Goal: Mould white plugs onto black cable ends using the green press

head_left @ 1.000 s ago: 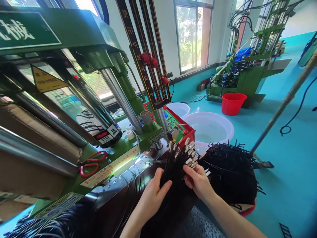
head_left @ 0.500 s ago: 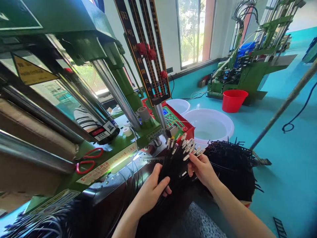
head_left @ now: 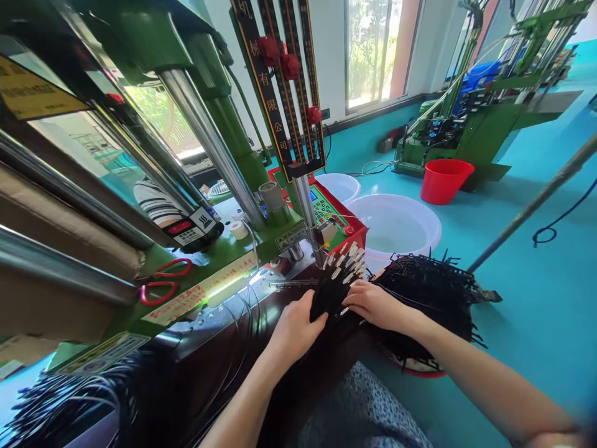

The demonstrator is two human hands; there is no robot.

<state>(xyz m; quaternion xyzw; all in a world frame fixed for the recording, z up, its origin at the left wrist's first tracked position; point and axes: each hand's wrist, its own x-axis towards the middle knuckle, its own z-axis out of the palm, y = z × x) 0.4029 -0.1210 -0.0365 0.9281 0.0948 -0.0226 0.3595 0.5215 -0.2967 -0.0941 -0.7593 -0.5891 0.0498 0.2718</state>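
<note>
A thick bundle of black cables (head_left: 329, 297) with shiny metal connector ends stands slanted over the dark worktop, ends up. My left hand (head_left: 298, 323) is closed round the bundle from the left, thumb across its front. My right hand (head_left: 373, 303) is on the bundle's right side just below the metal ends, its fingers bent together on the cables. Its fingertips are partly hidden, so how many cables they pinch I cannot tell. A few more metal ends show lower down, between the hands.
A green press machine (head_left: 205, 267) with red-handled scissors (head_left: 163, 280) stands at left, its red control panel (head_left: 326, 211) behind the bundle. Black cables heap in a container (head_left: 424, 305) at right. White tubs (head_left: 396, 221) and a red bucket (head_left: 445, 182) stand on the floor.
My right hand has moved down from the metal ends to the bundle's side, its fingers drawing in. The metal ends sit closer together. The view has shifted slightly.
</note>
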